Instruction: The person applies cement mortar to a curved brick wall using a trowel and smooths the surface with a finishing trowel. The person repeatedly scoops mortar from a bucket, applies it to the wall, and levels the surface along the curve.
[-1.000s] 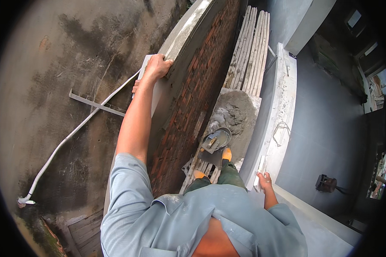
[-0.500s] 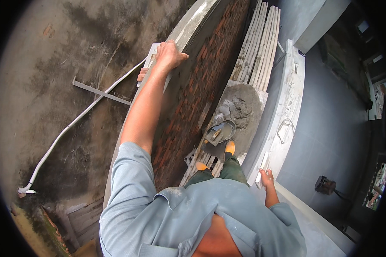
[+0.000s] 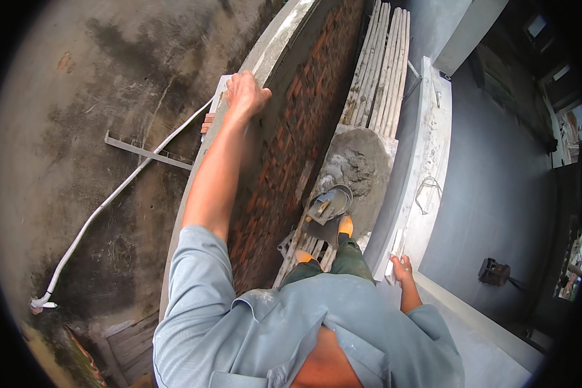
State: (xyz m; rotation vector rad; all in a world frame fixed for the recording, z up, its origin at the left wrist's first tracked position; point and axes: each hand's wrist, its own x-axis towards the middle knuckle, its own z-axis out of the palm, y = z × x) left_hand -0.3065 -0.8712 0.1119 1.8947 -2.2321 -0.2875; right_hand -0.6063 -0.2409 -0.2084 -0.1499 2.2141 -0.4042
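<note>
My left arm reaches out over the curved grey wall (image 3: 275, 42). At its top edge, my left hand (image 3: 244, 97) is closed with bent fingers. A pale flat piece (image 3: 222, 89) shows just left of that hand; whether the fingers grip it is hidden. Low on the right, my right hand (image 3: 403, 267) is closed round a narrow white piece (image 3: 394, 252) beside the white ledge (image 3: 438, 139). Between the wall and the ledge, near my feet, a round bucket (image 3: 343, 192) holds a trowel (image 3: 323, 208).
Wet grey mortar (image 3: 359, 158) is spread on a board beyond the bucket. Bamboo poles (image 3: 378, 71) form the walkway under and past it. Exposed brick (image 3: 304, 110) lines the wall's inner face. Left of the wall are a white pipe (image 3: 103, 204) and a metal bracket (image 3: 142, 150). A bent wire (image 3: 427, 194) lies on the ledge.
The view has shifted slightly. My left hand sits a little lower and further left in the picture, still at the wall's top. My right hand keeps its place and hold.
</note>
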